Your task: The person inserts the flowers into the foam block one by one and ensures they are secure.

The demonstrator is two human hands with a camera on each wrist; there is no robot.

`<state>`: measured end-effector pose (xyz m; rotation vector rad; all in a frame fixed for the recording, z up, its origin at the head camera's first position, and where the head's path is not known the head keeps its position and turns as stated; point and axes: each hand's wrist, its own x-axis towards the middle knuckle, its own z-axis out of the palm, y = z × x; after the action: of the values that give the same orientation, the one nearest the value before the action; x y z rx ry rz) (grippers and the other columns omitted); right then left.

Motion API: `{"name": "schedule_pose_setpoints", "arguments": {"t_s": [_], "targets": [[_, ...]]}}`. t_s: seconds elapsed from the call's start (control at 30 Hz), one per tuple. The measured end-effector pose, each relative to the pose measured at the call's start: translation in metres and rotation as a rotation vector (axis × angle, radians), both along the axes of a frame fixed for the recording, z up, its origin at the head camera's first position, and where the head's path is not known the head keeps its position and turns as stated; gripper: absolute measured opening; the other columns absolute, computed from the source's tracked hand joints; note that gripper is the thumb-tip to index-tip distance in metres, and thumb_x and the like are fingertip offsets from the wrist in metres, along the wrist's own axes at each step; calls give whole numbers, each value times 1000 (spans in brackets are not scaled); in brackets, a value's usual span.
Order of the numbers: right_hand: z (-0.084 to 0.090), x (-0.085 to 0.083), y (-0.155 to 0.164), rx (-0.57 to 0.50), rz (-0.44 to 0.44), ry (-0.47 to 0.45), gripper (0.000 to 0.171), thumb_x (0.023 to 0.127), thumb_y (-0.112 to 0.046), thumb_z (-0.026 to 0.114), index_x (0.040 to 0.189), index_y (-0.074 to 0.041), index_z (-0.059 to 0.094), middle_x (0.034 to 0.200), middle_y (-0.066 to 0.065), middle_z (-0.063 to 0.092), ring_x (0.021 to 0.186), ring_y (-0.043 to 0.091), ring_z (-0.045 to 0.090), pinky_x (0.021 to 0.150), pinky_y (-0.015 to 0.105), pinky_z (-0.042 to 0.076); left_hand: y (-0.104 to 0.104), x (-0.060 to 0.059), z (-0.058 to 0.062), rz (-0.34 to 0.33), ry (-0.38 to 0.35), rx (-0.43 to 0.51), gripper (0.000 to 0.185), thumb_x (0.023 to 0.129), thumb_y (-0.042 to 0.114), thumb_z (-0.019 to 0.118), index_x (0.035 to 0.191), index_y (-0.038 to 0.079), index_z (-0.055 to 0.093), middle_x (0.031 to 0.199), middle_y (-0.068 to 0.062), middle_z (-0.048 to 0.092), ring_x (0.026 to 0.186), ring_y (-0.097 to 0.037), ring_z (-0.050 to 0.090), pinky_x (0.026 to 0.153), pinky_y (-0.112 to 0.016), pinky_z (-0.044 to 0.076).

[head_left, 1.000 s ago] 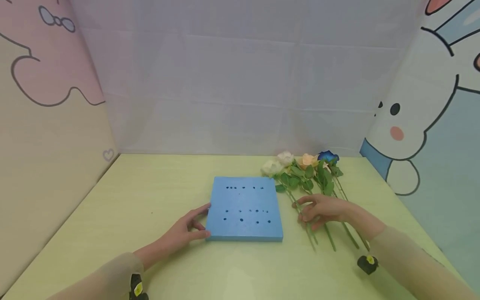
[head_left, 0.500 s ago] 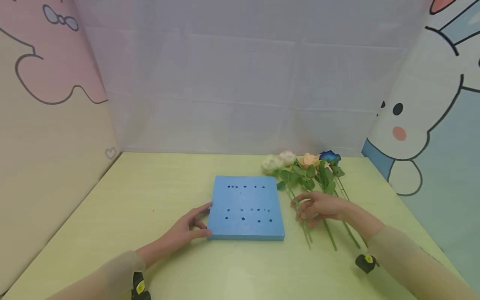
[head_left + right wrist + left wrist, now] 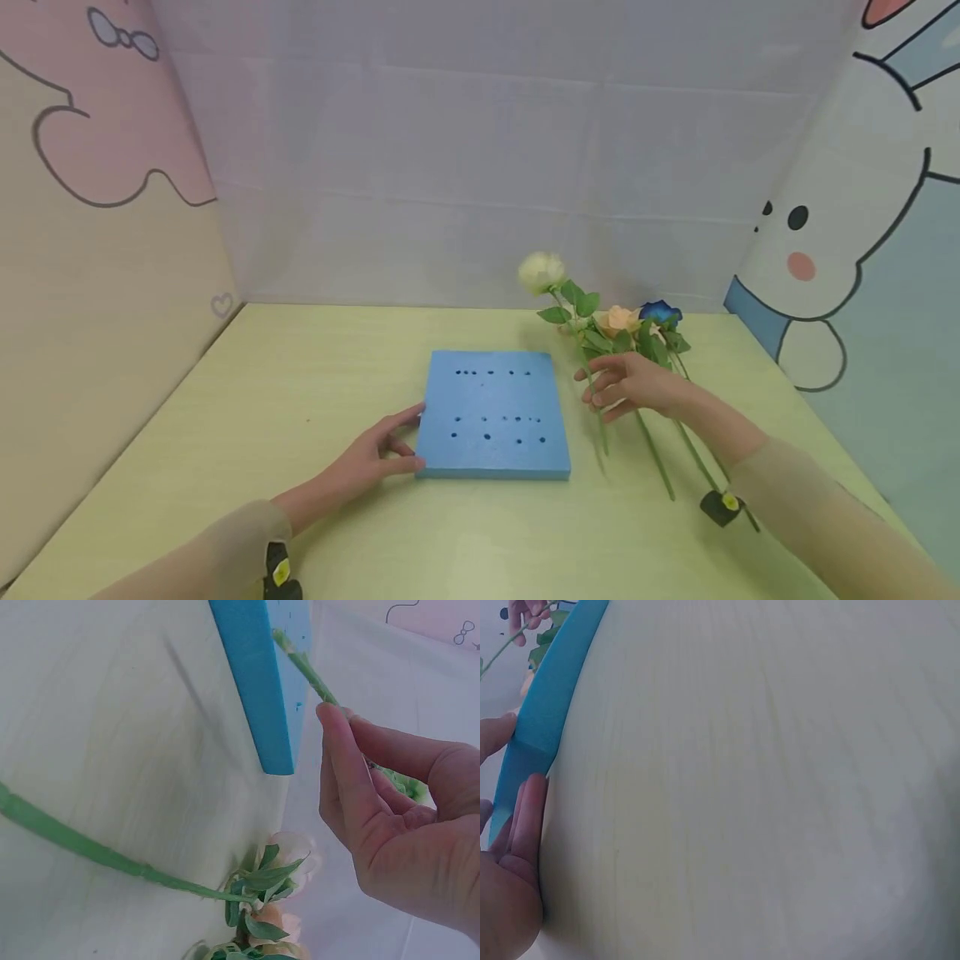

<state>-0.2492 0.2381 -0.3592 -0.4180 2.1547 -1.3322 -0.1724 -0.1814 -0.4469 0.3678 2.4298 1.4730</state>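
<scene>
Yellow table lay under board, pale cloth hung behind it, left hand touched its left edge, unclenched, right hand pinched flower right of board.

Both sleeves are beige — the wrist pieces black, marked yellow.

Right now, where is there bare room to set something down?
Bare: table left of the blue board, beyond the left hand, and in front of the board, between the sleeves. Crowded: the board's right, where the right hand pinches a white flower beside a peach rose and a blue rose.
</scene>
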Motion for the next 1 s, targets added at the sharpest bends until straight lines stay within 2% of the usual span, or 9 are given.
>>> {"name": "schedule_pose_setpoints", "arguments": {"t_s": [0.13,0.23,0.37,0.47,0.6,0.67,0.87,1.0], "targets": [[9,-3,-7,-20,-21,61,57,92,-2,63,143,8,39,117,27,65,93,21,72,81,40,59,-2,0,1,-3,9,7,79,88,28,75,155,21,33,156,-17,40,95,-13,61,74,-24,44],[13,-6,-14,-26,-28,109,47,93,0,61,136,6,46,110,22,68,92,24,73,80,41,59,-3,0,0,-20,24,17,78,89,28,73,155,19,33,155,-18,41,94,-11,61,75,-24,43],[19,-8,-27,-28,-36,151,40,95,-2,60,133,3,50,109,16,70,100,37,71,84,44,58,-3,0,-3,-32,34,35,77,90,28,72,155,20,33,155,-18,41,94,-11,62,77,-24,44],[24,-8,-38,-40,-42,169,38,96,-3,60,132,5,52,113,23,69,105,42,68,86,44,57,-3,1,-4,-35,37,37,77,90,28,72,155,20,33,155,-18,41,94,-12,62,79,-24,44],[27,-8,-51,-70,-54,212,34,95,-2,61,128,7,55,112,26,70,97,31,73,82,39,59,-1,1,-5,-26,30,25,77,90,28,73,155,21,33,155,-18,42,95,-16,62,79,-25,44],[27,-10,-57,-73,-62,241,31,96,-3,61,125,5,57,108,23,72,92,25,74,80,36,59,0,0,-5,-21,22,19,77,89,29,73,155,22,33,155,-17,42,96,-18,61,77,-25,44],[26,-15,-75,-29,-58,354,24,96,-7,61,119,0,57,109,23,73,88,27,75,76,43,60,0,-2,-8,-21,24,13,77,89,29,73,155,24,33,155,-17,41,95,-17,61,72,-24,44],[24,-20,-87,8,-53,428,23,97,-7,60,117,2,56,108,22,73,87,26,75,73,40,60,-1,-1,-8,-18,29,16,77,89,28,74,155,23,34,154,-17,42,95,-16,61,73,-24,46]]}}
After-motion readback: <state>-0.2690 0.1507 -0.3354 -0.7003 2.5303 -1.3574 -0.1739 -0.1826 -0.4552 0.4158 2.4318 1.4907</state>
